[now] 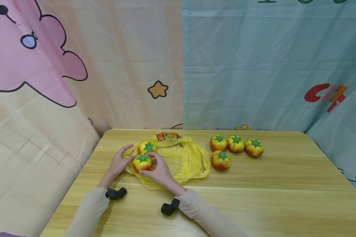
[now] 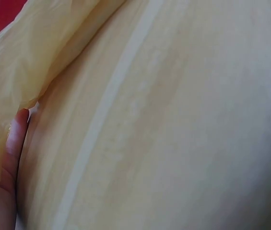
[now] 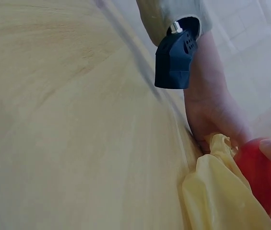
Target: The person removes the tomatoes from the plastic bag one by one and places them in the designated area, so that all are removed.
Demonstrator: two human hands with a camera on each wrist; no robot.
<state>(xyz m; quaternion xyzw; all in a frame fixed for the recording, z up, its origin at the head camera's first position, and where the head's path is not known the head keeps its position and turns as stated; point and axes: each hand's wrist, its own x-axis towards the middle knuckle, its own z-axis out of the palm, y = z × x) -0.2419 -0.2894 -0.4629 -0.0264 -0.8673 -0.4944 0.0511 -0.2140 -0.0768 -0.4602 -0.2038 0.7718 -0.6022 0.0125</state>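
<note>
A thin yellow plastic bag [image 1: 192, 158] lies spread on the table, its mouth toward the left. My right hand [image 1: 160, 171] pinches a red-and-yellow tomato [image 1: 142, 163] with a green star-shaped top, thumb on the near side and fingers on the far side, over the bag's left end. Just behind it, another tomato [image 1: 145, 145] sits at the bag. At the bag's left edge, my left hand [image 1: 119, 163] holds the plastic, its thumb reaching toward the front tomato. Yellow film partly covers the left fingers [image 2: 19, 127] in the left wrist view.
Several more tomatoes [image 1: 235, 144] stand grouped to the right of the bag, toward the table's back. The wooden table [image 1: 270, 197] ends against a patterned curtain [image 1: 243, 65]. A black wrist camera [image 1: 170, 207] sits on each forearm.
</note>
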